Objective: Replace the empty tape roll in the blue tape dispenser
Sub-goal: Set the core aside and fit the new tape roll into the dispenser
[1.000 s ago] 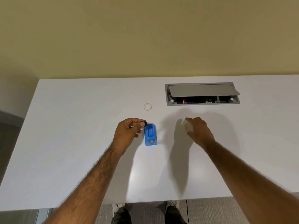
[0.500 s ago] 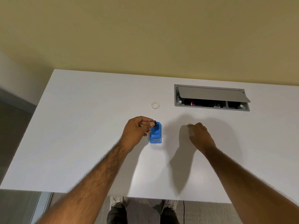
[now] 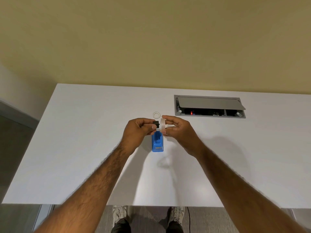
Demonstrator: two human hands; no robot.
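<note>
The blue tape dispenser (image 3: pixel 157 143) sits on the table (image 3: pixel 84 140), its cradle bare. Just above its far end, the left hand (image 3: pixel 137 131) pinches the black spindle (image 3: pixel 156 124), and the right hand (image 3: pixel 178 130) pinches the new tape roll (image 3: pixel 162 126) beside it. The spent core (image 3: pixel 156 114) lies just beyond the dispenser, so removal looks done; joining spindle and roll and seating them remain.

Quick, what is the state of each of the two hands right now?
Left hand: closed, pinching the black spindle.
Right hand: closed, holding the tape roll.
</note>
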